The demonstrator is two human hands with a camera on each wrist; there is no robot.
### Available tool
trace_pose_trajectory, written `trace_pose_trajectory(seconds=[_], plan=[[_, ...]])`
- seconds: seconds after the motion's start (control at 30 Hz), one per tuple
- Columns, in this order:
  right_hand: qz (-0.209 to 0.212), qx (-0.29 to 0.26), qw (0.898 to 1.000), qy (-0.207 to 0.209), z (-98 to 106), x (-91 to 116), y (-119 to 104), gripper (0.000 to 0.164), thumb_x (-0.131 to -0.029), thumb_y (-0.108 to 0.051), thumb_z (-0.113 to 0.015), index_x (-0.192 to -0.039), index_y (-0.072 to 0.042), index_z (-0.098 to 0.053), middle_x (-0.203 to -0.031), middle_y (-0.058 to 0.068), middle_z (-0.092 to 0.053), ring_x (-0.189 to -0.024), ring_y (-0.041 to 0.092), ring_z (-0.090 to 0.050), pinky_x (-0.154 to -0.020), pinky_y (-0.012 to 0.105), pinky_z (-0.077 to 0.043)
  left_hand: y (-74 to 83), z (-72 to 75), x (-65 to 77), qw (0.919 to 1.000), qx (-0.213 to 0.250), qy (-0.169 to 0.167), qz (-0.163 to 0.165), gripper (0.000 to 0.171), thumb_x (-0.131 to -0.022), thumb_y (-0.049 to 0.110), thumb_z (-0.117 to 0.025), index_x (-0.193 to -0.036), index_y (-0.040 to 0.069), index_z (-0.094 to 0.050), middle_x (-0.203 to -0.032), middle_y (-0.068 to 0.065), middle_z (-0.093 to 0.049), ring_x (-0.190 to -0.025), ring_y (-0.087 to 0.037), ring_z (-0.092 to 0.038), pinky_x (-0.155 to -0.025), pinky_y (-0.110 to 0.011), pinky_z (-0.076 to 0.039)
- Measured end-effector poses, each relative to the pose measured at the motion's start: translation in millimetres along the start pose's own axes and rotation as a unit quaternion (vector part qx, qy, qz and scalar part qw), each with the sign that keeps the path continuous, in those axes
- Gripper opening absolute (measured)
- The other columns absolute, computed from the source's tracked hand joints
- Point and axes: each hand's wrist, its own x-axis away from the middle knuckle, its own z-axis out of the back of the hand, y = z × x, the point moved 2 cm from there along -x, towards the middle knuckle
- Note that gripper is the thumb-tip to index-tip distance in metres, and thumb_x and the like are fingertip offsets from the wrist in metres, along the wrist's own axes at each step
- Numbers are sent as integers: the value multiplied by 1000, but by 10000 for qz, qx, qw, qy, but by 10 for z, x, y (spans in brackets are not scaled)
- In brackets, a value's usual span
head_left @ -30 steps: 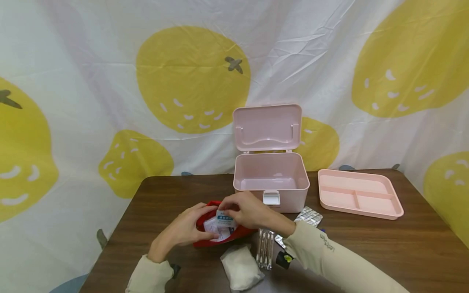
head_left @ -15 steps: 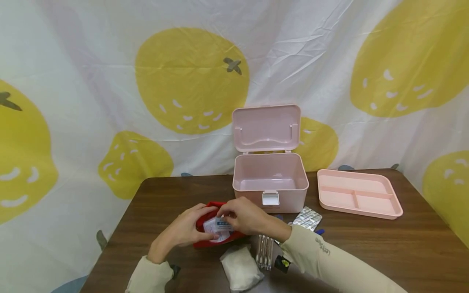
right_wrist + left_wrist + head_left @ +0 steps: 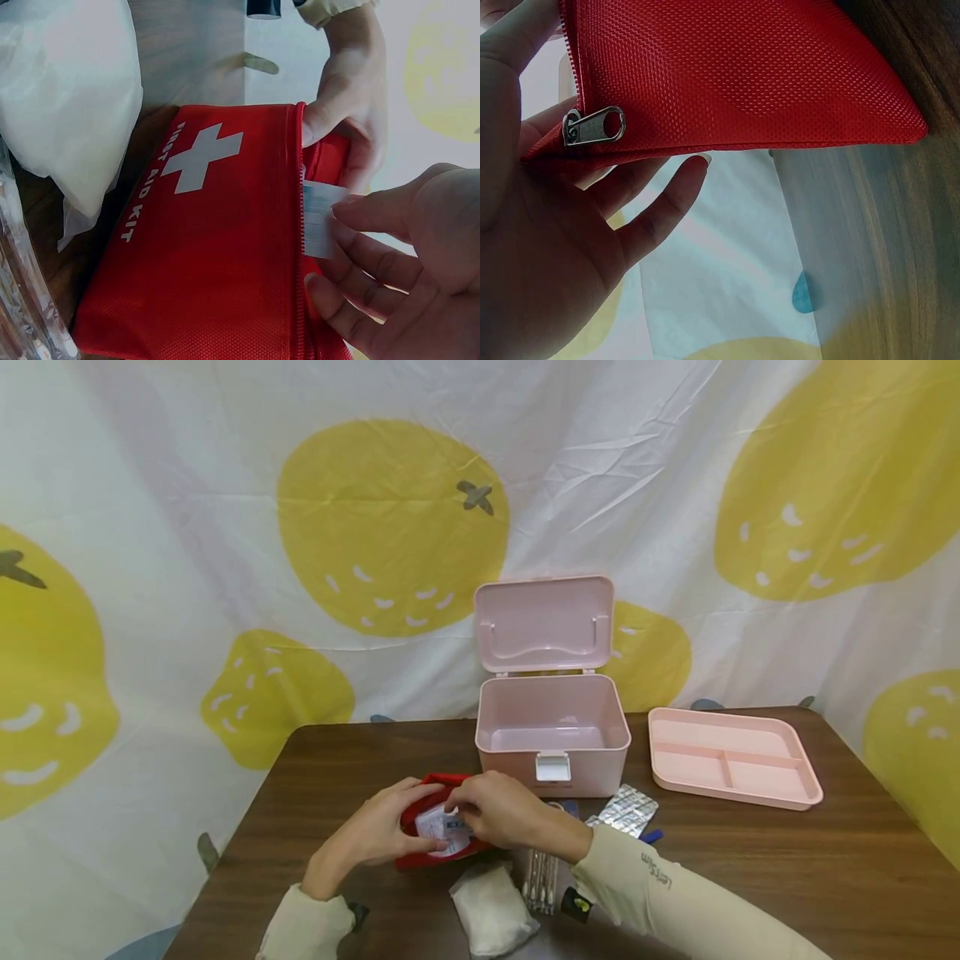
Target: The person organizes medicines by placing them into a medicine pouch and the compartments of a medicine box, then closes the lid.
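A red zippered first aid pouch (image 3: pixel 210 255) stands with its mouth unzipped; its white cross and lettering show in the right wrist view. My left hand (image 3: pixel 375 827) grips the pouch at one end of the opening, thumb on one side and fingers on the other. Near that hand hangs the metal zipper pull (image 3: pixel 596 126). My right hand (image 3: pixel 498 810) is at the mouth, pinching a small white and blue packet (image 3: pixel 319 217) between thumb and fingers. The packet's lower part is hidden inside the pouch. White printed packs (image 3: pixel 431 822) fill the opening.
Beyond the pouch stands an open pink box (image 3: pixel 555 727), lid raised. A pink divided tray (image 3: pixel 735 756) lies to its right. Close by are a bagged white pad (image 3: pixel 495 910), wrapped cotton swabs (image 3: pixel 540 885), silver blister packs (image 3: pixel 626 810) and a blue item (image 3: pixel 651 837).
My right hand has moved down slightly, and the packet has sunk from mostly visible above the opening to partly inside the pouch. The left hand keeps its place.
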Motion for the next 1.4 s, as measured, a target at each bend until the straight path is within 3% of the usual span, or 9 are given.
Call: trace_pose_trajectory(seconds=[0.33, 0.57, 0.87, 1.17, 1.4], plan=[[97, -438, 9987, 251, 93, 57, 67, 13, -87, -3, -69, -98, -6, -75, -94, 4, -74, -82, 13, -66, -75, 24, -55, -10, -17, -20, 10000, 40, -39, 42, 71, -78, 45, -81, -139, 17, -56, -126, -3, -58, -105, -19, -57, -92, -48, -54], [-61, -787, 9957, 483, 251, 194, 160, 12, -88, -6, -70, -99, -7, -75, -91, 1, -73, -79, 10, -63, -75, 26, -53, -12, -19, -30, 9999, 62, -83, 133, 73, -77, 45, -82, -139, 16, -55, -122, -2, -58, -105, -20, -56, -91, -48, -54], [-547, -1501, 9860, 468, 513, 757, 494, 5, -88, -9, -73, -93, -10, -72, -83, -6, -70, -75, 2, -59, -67, 24, -51, -5, -32, -50, 9997, 60, -97, 204, 72, -76, 44, -82, -138, 17, -56, -123, 0, -58, -108, -20, -55, -89, -47, -55], [-1172, -1357, 9836, -189, 721, 1361, 823, 9, -89, -20, -74, -97, -19, -71, -87, -14, -67, -82, 2, -62, -71, 28, -52, -10, -32, -38, 9996, 115, -51, 246, 72, -76, 43, -82, -138, 17, -56, -124, -2, -58, -109, -22, -55, -90, -49, -54], [-1266, -1700, 9749, -677, 689, 1652, 974, 22, -87, -23, -76, -105, -13, -68, -92, -2, -68, -81, 3, -60, -69, 27, -53, 7, -35, -55, 9998, 84, -38, 164, 72, -76, 44, -83, -137, 17, -56, -124, -1, -58, -108, -21, -55, -90, -49, -54]])
